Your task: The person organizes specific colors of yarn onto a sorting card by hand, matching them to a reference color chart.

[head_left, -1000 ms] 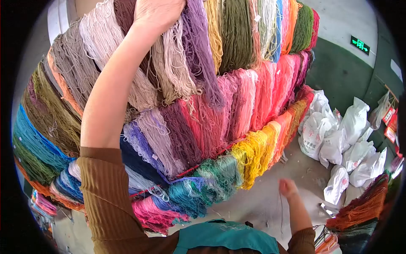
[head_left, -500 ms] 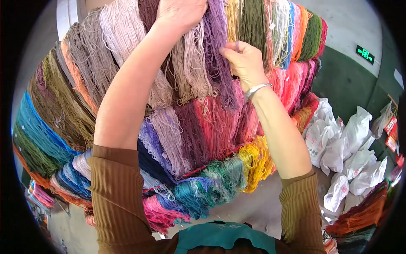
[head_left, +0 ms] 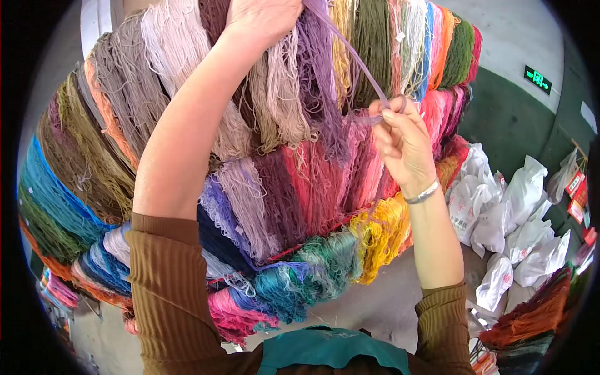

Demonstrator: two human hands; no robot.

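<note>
Thin purple yarn strands (head_left: pixel 359 62) are pinched in the fingers of my right hand (head_left: pixel 403 134), stretched taut up to the top edge beside my left hand. A loose end trails left from the pinch. My left hand (head_left: pixel 265 17) lies over the top of the hanging skeins; its fingers run out of view, so their grip is hidden. Below and between the hands hangs the purple skein (head_left: pixel 319 75). Pale pink-beige (head_left: pixel 290 94) and dark olive (head_left: pixel 372 53) skeins flank it. A silver bracelet (head_left: pixel 424 192) circles my right wrist.
More skeins hang in tiers, with red-pink (head_left: pixel 312 187), teal (head_left: pixel 312 269) and yellow (head_left: pixel 381 237) ones lower down. White plastic bags (head_left: pixel 525 200) stand on the floor at right. Orange-brown yarn (head_left: pixel 531 319) lies lower right. A green exit sign (head_left: pixel 537 79) is on the wall.
My right hand has moved down and right from the purple skein, drawing thin purple strands out into a taut diagonal line. My left hand has shifted slightly left.
</note>
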